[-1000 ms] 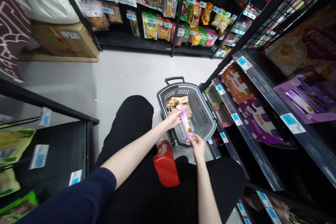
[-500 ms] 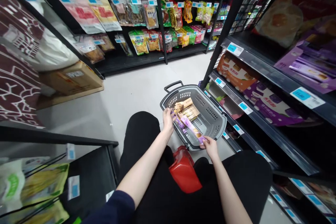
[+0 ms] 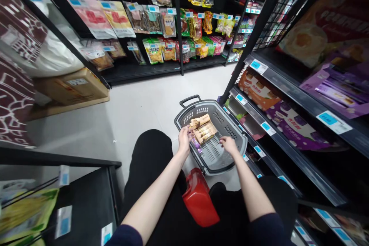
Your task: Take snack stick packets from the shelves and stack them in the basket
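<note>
A grey shopping basket (image 3: 211, 105) with a black folding handle stands on the floor in front of my knees. Brown packets (image 3: 205, 132) lie in its left half. Beside them, along the near left wall, is a purple snack packet (image 3: 196, 145). My left hand (image 3: 184, 138) reaches over the left rim, its fingers apart and against the edge of the packets; the fingertips are partly hidden. Over the right part of the basket, my right hand (image 3: 229, 144) is open, with its fingers pointing left and nothing in them.
A red glossy object (image 3: 201, 200) sits between my legs. Black shelving with purple snack boxes (image 3: 302, 125) runs close on the right. Bagged snacks (image 3: 154, 50) hang on the far rack. A cardboard box (image 3: 75, 86) rests on the left, and a low black shelf (image 3: 86, 196) is nearer.
The long purple packet that my right hand held has left it. The right hand has moved up and lost its grip on it. My left hand is slightly lower at the left rim.
</note>
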{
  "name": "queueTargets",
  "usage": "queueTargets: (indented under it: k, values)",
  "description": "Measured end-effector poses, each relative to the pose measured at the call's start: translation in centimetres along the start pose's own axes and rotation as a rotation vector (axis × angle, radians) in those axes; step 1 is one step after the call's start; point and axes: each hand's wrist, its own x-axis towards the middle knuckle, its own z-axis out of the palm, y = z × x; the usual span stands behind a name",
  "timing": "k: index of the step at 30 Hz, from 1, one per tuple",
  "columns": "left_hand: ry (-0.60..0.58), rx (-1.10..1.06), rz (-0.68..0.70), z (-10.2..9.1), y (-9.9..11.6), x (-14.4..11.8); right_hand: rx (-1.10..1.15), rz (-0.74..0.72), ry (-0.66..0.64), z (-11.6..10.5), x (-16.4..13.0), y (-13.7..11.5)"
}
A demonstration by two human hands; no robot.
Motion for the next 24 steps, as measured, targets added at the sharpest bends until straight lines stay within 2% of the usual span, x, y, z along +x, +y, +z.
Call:
queueTargets:
  k: [2,3,6,7,8,9,11,14,16,18,21,24]
  values:
    - [-0.051,0.023,-0.056,0.3,0.0,-0.1,-0.034,-0.02,0.12,-6.2,-0.3,1.9]
    - [-0.075,0.037,-0.081,0.5,0.0,-0.2,-0.062,-0.038,0.22,-9.9,-0.7,2.7]
    - [-0.096,0.066,-0.125,1.1,-0.1,-0.1,-0.205,-0.148,0.783,-21.2,-2.5,4.3]
    - [-0.108,0.072,-0.137,1.2,-0.2,0.1,-0.268,-0.163,0.931,-24.7,-3.2,4.7]
    - [-0.122,0.078,-0.155,1.3,-0.3,0.2,-0.334,-0.157,1.022,-27.9,-3.9,4.9]
    - [-0.138,0.082,-0.174,1.4,-0.4,0.3,-0.404,-0.132,1.06,-30.7,-4.3,5.2]
    - [-0.173,0.096,-0.203,1.6,-0.6,0.5,-0.577,-0.031,0.99,-35.2,-4.6,5.9]
    - [-0.195,0.106,-0.221,1.6,-0.7,0.5,-0.848,0.181,0.705,-38.9,-3.6,7.1]
    - [-0.186,0.1,-0.227,1.5,-0.6,0.5,-0.961,0.264,0.548,-39.9,-2.6,7.6]
    - [-0.176,0.09,-0.231,1.4,-0.5,0.5,-1.021,0.259,0.457,-40.3,-2.0,7.8]
    - [-0.171,0.066,-0.233,1.3,-0.5,0.6,-1.07,0.203,0.461,-40.3,-2.3,7.3]
    - [-0.175,0.05,-0.25,1.2,-0.6,0.6,-0.972,0.172,0.613,-39.6,-3.7,6.3]
